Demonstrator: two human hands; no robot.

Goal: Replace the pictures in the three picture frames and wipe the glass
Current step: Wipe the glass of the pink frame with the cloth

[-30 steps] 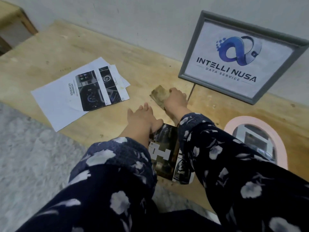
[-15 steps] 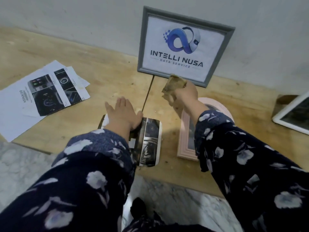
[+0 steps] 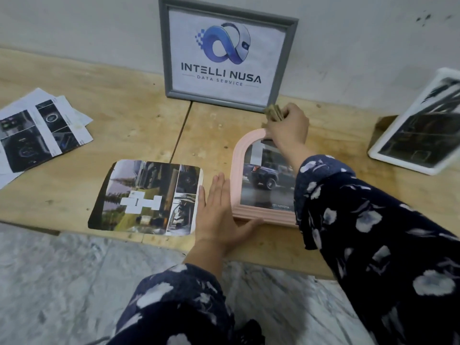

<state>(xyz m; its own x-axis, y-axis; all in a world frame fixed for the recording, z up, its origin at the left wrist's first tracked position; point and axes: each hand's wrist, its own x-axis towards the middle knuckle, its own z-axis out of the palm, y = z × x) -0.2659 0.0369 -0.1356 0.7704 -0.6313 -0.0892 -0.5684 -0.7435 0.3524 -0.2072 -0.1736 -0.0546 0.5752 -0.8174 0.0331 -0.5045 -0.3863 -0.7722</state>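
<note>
A pink arched frame [image 3: 239, 170] with a truck picture lies flat on the wooden board. My right hand [image 3: 288, 128] grips a brownish cloth [image 3: 273, 113] over the frame's arched top. Flat on the board, my left hand [image 3: 216, 210] has straight fingers against the frame's left side and its thumb along the bottom edge. A loose dark picture [image 3: 146, 197] lies just left of that hand. A grey frame [image 3: 226, 56] with a blue logo leans on the wall behind. A white frame [image 3: 418, 130] leans at the right.
Several printed sheets [image 3: 39, 135] lie at the board's left end. The wooden board [image 3: 129, 120] ends at a front edge above grey marbled floor [image 3: 74, 282]. A pale wall [image 3: 348, 46] stands close behind the frames.
My left hand has left the loose picture and moved right to the pink frame. My right hand with the cloth has come down from the grey frame to the pink frame's top.
</note>
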